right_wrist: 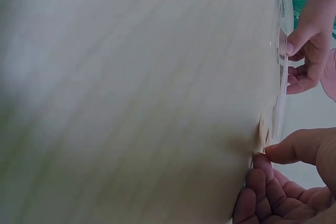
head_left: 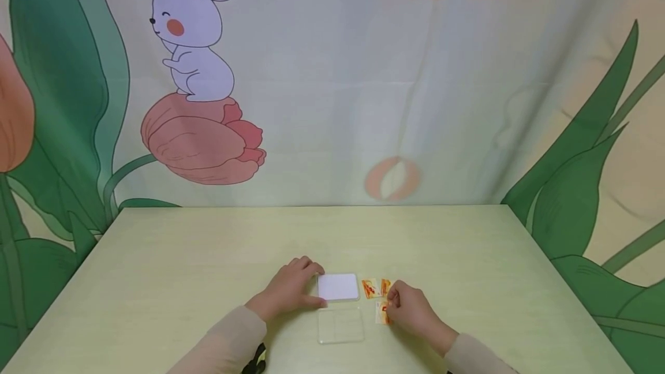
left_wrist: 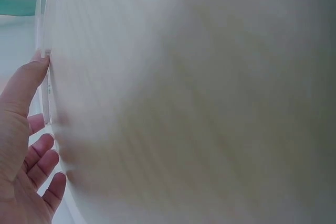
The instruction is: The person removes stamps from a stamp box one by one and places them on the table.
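Observation:
On the light table, my left hand (head_left: 293,288) grips a clear plastic box (head_left: 318,288) with a white top sheet (head_left: 337,287), thumb at its front left corner and a finger at its back left corner. In the left wrist view the thumb (left_wrist: 31,74) presses the box's edge. My right hand (head_left: 413,309) pinches a small yellow and orange card (head_left: 381,313) by its right side, thumb and forefinger together. Behind it lie two similar cards, one in full view (head_left: 371,288) and one (head_left: 385,287) partly covered by the right fingers.
A clear, shallow plastic lid (head_left: 340,326) lies in front of the box, between the forearms. A dark object (head_left: 256,361) shows by the left sleeve at the near edge. Behind the table (head_left: 208,258) hangs a printed cloth (head_left: 322,85) with a rabbit and flowers.

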The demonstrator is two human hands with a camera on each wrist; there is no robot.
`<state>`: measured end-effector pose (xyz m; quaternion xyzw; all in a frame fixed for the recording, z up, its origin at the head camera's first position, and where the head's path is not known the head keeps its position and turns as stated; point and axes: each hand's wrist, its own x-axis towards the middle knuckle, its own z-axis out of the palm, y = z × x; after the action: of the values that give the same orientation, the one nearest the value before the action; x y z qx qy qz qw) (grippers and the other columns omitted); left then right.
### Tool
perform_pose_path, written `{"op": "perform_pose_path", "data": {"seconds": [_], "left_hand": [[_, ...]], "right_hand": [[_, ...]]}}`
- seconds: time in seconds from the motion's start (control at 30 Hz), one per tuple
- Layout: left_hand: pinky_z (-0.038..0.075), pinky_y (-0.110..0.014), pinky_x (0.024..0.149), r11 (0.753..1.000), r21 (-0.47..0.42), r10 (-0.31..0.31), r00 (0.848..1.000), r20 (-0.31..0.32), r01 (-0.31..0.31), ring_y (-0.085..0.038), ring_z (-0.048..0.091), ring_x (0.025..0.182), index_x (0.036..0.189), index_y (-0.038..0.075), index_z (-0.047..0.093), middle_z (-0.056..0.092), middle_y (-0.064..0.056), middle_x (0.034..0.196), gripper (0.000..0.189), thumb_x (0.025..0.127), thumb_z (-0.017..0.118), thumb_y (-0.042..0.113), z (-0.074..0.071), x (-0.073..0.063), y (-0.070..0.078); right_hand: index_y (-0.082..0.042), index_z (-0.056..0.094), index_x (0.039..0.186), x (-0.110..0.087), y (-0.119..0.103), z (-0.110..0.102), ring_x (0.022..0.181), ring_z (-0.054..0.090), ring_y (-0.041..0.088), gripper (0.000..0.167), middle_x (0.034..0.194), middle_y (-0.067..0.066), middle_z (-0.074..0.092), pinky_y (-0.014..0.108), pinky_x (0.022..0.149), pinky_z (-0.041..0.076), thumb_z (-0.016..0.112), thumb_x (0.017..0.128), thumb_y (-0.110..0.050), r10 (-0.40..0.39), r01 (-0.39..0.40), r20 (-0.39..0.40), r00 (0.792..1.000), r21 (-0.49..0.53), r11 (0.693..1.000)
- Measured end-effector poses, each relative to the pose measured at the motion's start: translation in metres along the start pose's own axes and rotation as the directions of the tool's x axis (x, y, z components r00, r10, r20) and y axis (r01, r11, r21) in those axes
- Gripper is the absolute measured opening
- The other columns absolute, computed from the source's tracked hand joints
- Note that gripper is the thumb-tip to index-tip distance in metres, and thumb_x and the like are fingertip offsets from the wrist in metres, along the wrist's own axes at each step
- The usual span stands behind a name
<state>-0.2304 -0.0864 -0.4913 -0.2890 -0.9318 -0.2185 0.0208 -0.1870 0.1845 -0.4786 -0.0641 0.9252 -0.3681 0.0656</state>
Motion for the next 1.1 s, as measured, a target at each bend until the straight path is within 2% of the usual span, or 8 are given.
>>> {"op": "perform_pose_path", "data": {"seconds": [0.13,0.8,1.1], "left_hand": [[0.044,-0.041,0.079,1.000,0.000,-0.005,1.000,0.000,0.005,-0.022,0.050,0.093,0.112,0.008,0.060,0.055,-0.006,0.103,0.057,0.070,0.082,0.040,-0.0008,0.0001,0.0003],[0.044,-0.040,0.079,1.000,-0.007,-0.009,1.000,0.000,0.009,-0.022,0.050,0.093,0.112,0.007,0.060,0.055,-0.006,0.103,0.057,0.071,0.081,0.039,-0.0021,-0.0006,0.0017],[0.043,-0.040,0.078,1.000,-0.016,-0.013,1.000,0.005,0.013,-0.022,0.049,0.092,0.113,0.006,0.060,0.055,-0.006,0.102,0.057,0.071,0.081,0.038,-0.0033,-0.0007,0.0039]], "right_hand": [[-0.003,0.053,0.086,-0.0006,-0.0004,0.0030,0.055,0.042,0.010,0.021,0.062,-0.001,0.047,0.021,0.050,0.033,0.059,0.069,0.007,-0.029,0.028,-0.005,1.000,-0.014,0.999],[-0.001,0.054,0.093,-0.0048,-0.0013,0.0030,0.055,0.044,0.011,0.025,0.062,-0.001,0.049,0.021,0.051,0.035,0.067,0.072,0.005,-0.023,0.023,-0.052,0.998,0.008,1.000],[-0.001,0.054,0.094,-0.0042,-0.0004,0.0031,0.055,0.044,0.011,0.020,0.065,0.001,0.050,0.024,0.050,0.035,0.067,0.079,-0.006,0.031,-0.029,-0.076,0.997,0.019,0.999]]}}
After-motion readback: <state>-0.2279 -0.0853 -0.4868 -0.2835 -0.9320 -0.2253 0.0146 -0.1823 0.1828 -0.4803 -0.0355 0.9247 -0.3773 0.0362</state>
